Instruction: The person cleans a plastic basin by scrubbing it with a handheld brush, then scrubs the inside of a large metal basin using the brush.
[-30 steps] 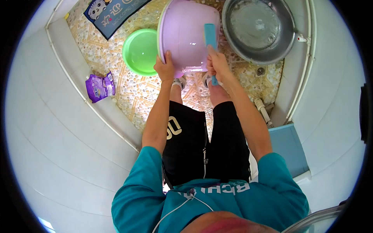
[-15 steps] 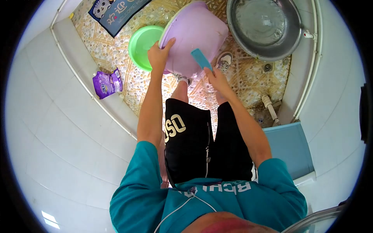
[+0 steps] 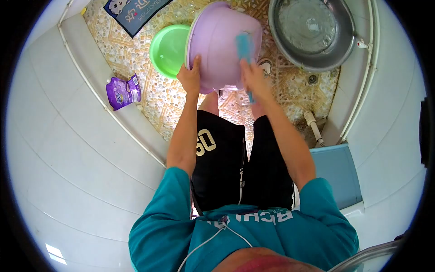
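Observation:
A lilac plastic basin (image 3: pixel 213 45) is tipped on its side in front of me, its outer wall and underside turned toward my right hand. My left hand (image 3: pixel 190 79) grips its rim at the lower left. In my right hand (image 3: pixel 254 80) is a blue scrub brush (image 3: pixel 244 46), its head over the basin's outer surface and blurred by motion. Whether bristles touch the plastic is hidden. A bright green basin (image 3: pixel 159 53) stands on the floor just left of the lilac one, partly covered by it.
On the right is a large grey metal basin (image 3: pixel 277 43) with water in it. A floor drain (image 3: pixel 312 79) and a white pipe (image 3: pixel 313 127) lie below it. A purple detergent pouch (image 3: pixel 123 93) rests by the left wall, and a dark doormat (image 3: pixel 136 18) at the top left.
The brush has moved up over the basin and turned more upright. The lilac basin has tilted a little, and my left hand sits slightly lower on its rim.

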Tool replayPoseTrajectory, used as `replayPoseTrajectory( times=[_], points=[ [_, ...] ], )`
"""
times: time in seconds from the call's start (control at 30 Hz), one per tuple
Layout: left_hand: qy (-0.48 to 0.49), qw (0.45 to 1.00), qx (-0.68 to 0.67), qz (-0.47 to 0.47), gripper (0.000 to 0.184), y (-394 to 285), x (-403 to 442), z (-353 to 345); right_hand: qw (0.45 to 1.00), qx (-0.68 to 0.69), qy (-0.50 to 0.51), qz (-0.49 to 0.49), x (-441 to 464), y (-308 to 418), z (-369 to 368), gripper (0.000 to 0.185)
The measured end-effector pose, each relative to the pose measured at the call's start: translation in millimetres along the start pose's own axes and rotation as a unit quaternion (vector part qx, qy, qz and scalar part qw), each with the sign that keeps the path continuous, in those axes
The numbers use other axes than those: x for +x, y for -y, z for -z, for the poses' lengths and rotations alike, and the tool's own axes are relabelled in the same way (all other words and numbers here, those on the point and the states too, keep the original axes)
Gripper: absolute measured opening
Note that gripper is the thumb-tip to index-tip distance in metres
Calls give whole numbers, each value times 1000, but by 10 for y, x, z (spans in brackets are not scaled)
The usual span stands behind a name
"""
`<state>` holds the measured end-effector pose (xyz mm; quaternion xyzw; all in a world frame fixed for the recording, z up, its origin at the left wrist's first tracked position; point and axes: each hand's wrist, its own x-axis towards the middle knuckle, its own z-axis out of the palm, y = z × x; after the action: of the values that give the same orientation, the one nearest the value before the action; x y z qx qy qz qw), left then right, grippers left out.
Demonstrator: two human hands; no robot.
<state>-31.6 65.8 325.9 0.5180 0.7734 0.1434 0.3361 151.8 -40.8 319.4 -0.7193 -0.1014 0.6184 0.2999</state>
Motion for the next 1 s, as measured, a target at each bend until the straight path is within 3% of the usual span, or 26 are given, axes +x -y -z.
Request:
replayPoseTrajectory(
  times=[0.03, 0.1, 0.17, 0.23, 0.3, 0.37, 0.43, 0.5, 0.57, 0.7, 0.73, 0.83, 0.9, 0.93, 1.0],
  points=[
    [-4, 1000, -28, -3, 59, 41, -21, -11, 992, -96, -17, 79, -74, -216, -99, 41],
    [-7, 998, -58, -4, 56, -17, -85, -25, 984, -117, -34, 131, -357, -271, -111, 41],
    [8, 999, -39, -25, 59, -176, -177, -22, 983, -166, -35, 67, -285, -188, -6, 41],
    [13, 998, -52, 21, 57, -161, -177, -60, 986, -155, -13, 60, -201, 399, 82, 45],
    [41, 994, -40, 92, 54, -270, -131, 34, 998, 51, 16, -36, -178, 591, -26, 51],
    [-4, 999, -22, 42, 51, -148, -152, 18, 998, 62, 27, -21, -426, 206, -160, 54],
    [-5, 1000, -24, 20, 51, -187, -209, 10, 997, -34, -62, 12, -589, -456, -266, 53],
    [6, 999, -44, -4, 49, -90, -233, -41, 998, 3, -60, -2, -495, -176, -164, 50],
    [-13, 998, -56, 37, 54, -103, -291, -79, 992, 122, 10, -42, -215, 442, 64, 47],
    [-21, 992, -103, 71, 57, -147, -198, -14, 990, 134, 8, -29, -209, 387, -111, 42],
    [-15, 992, -97, 83, 59, -165, -186, 0, 996, 85, -22, 23, -280, 45, -165, 44],
    [-44, 994, -81, 50, 60, -19, -198, -31, 998, -9, -67, 13, -417, 13, -86, 48],
    [6, 996, -82, 37, 60, -89, -214, -24, 999, 17, -26, -36, -422, 201, 109, 49],
    [102, 987, -95, 83, 56, 7, -94, 18, 998, -46, -27, 29, -361, 158, 191, 51],
    [102, 978, -154, 91, 55, -103, -66, -29, 994, -99, -26, 35, -333, 227, 306, 52]
  ],
)
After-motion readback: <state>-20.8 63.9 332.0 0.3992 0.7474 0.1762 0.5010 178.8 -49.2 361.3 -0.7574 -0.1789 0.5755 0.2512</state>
